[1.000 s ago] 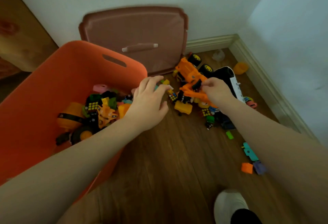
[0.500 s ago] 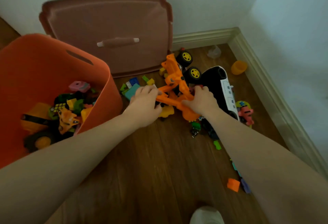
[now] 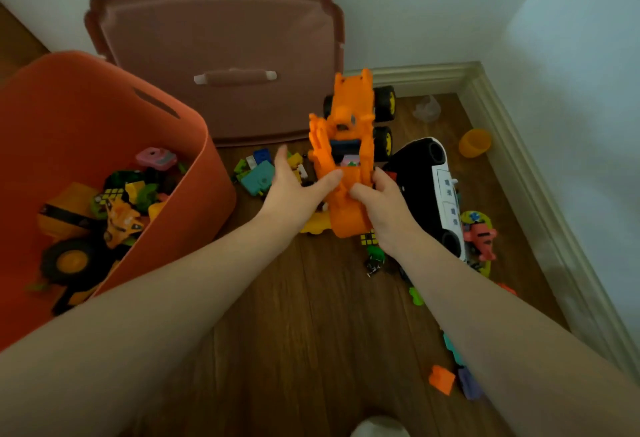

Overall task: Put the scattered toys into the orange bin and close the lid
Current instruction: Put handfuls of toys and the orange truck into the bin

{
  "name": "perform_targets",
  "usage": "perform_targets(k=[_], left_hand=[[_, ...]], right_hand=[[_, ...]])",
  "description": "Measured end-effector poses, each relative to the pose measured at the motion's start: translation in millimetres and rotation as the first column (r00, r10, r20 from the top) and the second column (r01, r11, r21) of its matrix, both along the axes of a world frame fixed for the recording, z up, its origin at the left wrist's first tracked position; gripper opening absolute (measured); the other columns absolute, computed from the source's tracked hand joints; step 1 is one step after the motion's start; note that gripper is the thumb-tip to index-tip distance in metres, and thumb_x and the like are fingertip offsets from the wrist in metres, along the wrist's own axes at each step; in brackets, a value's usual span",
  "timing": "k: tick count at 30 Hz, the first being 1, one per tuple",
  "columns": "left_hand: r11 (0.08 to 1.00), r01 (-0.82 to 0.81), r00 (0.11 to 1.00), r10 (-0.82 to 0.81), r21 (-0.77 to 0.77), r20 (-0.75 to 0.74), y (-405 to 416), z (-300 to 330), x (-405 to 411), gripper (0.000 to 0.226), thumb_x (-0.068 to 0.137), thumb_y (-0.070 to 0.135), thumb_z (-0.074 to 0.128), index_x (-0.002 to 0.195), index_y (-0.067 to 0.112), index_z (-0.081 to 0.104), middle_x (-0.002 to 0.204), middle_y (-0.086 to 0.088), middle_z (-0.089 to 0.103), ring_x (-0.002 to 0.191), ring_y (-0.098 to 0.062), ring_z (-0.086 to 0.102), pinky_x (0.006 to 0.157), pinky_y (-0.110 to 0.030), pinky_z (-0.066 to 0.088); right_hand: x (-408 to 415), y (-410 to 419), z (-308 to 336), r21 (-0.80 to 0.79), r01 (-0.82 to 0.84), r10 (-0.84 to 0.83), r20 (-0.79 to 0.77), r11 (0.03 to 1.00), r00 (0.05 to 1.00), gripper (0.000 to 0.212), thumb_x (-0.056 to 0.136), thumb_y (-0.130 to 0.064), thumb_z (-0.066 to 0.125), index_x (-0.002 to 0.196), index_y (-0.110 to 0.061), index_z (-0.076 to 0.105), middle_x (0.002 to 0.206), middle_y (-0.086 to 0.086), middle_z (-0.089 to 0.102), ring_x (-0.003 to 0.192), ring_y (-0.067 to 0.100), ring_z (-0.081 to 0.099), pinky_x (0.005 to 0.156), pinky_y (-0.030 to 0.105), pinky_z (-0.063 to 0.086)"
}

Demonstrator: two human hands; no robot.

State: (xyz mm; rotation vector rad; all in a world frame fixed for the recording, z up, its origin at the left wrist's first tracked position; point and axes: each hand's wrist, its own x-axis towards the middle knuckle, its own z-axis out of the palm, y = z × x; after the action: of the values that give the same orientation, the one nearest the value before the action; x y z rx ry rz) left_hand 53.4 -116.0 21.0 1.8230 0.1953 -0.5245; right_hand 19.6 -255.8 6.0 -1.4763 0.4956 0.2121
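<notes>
While right hand [image 3: 382,204] grips orange truck [image 3: 346,159], left hand [image 3: 294,190] open beside it.

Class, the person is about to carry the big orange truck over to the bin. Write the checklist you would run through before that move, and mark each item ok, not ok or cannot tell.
1. Right hand gripping the orange toy truck: ok, fingers wrapped on its lower end.
2. Left hand gripping too: not ok, palm open, only the thumb touching.
3. Truck clear of the floor: cannot tell, its wheels sit low behind it.
4. Orange bin open: ok, the lid leans on the wall.
5. Room in the bin: ok, toys cover only the bottom.
6. Path to the bin: ok, only small blocks lie low between.
</notes>
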Motion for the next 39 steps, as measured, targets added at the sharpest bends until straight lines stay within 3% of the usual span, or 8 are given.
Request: perform_targets(k=[7,15,19,22,28,32,36,39], left_hand=[[0.937,-0.067,0.994,0.031,-0.342,-0.109,19,32,8,0.085,0.064,0.044,0.079,0.136,0.037,0.034,0.123,0.005,0.057,0.111,-0.020,0.056,0.093,-0.046,0.047],[0.904,-0.220,0.975,0.208,-0.366,-0.073,106,79,19,0.020,0.083,0.027,0.061,0.103,0.032,0.059,0.096,-0.003,0.069,0.086,-0.023,0.067,0.068,-0.037,0.053],[0.945,-0.063,0.992,0.095,-0.320,0.084,176,98,24,0.015,0.085,0.022,0.057,0.097,0.032,0.059,0.087,0.003,0.071,0.077,-0.016,0.069,0.059,-0.028,0.054],[0.961,0.035,0.985,0.013,-0.273,0.172,227,107,25,0.019,0.086,0.014,0.056,0.096,0.029,0.060,0.075,0.010,0.072,0.068,-0.009,0.069,0.051,-0.020,0.052],[0.986,0.149,0.989,-0.148,-0.080,0.011,322,79,12,0.023,0.083,0.013,0.058,0.098,0.032,0.060,0.084,0.006,0.072,0.077,-0.015,0.068,0.061,-0.025,0.050],[0.991,0.108,0.975,-0.090,0.076,-0.205,352,43,-3,0.050,0.084,0.028,0.063,0.130,0.025,0.043,0.116,-0.004,0.061,0.096,-0.023,0.061,0.082,-0.038,0.049],[0.950,-0.243,0.932,0.173,0.197,0.318,346,31,-11,0.081,0.085,0.036,0.063,0.147,0.029,0.011,0.137,0.005,0.039,0.118,-0.015,0.046,0.093,-0.030,0.040],[0.835,-0.325,0.761,-0.048,0.444,0.647,329,36,-12,0.065,0.089,0.036,0.051,0.146,0.021,0.021,0.149,-0.006,0.028,0.137,-0.023,0.024,0.108,-0.042,0.020]], right_hand=[[9,30,40,0.126,-0.073,0.065,0.068,0.989,0.996,0.034,0.085,-0.014,0.063,0.118,-0.023,0.057,0.114,0.002,0.065,0.107,0.025,0.060,0.092,0.045,0.049],[22,86,95,-0.042,-0.446,0.442,0.242,0.894,0.864,0.033,0.087,-0.021,0.057,0.120,-0.024,0.052,0.119,-0.002,0.062,0.106,0.011,0.061,0.087,0.023,0.052],[40,129,116,-0.248,-0.087,0.157,0.281,0.965,0.947,0.041,0.098,-0.034,0.037,0.083,-0.011,0.068,0.083,0.011,0.071,0.079,0.014,0.067,0.077,0.025,0.052],[55,158,120,-0.562,0.218,0.066,0.441,0.798,0.895,0.046,0.098,-0.028,0.040,0.056,-0.013,0.050,0.054,0.000,0.051,0.049,0.003,0.046,0.053,0.023,0.035],[84,211,105,-0.561,0.268,0.013,0.445,0.783,0.895,0.028,0.087,-0.034,0.057,0.107,-0.022,0.041,0.111,0.000,0.045,0.097,0.011,0.051,0.083,0.021,0.044],[86,244,84,-0.444,-0.308,0.356,0.026,0.841,0.934,0.045,0.094,-0.033,0.048,0.136,-0.018,0.040,0.135,0.004,0.047,0.121,0.018,0.048,0.104,0.032,0.038],[73,273,70,-0.672,-0.565,0.674,-0.132,0.479,0.727,0.063,0.093,-0.034,0.053,0.147,-0.017,0.024,0.156,0.005,0.017,0.142,0.020,0.018,0.110,0.030,0.020],[67,288,64,-0.710,-0.620,0.787,-0.153,0.333,0.598,0.085,0.087,-0.027,0.063,0.150,-0.024,0.006,0.158,0.003,-0.006,0.145,0.019,0.002,0.114,0.033,0.016]])
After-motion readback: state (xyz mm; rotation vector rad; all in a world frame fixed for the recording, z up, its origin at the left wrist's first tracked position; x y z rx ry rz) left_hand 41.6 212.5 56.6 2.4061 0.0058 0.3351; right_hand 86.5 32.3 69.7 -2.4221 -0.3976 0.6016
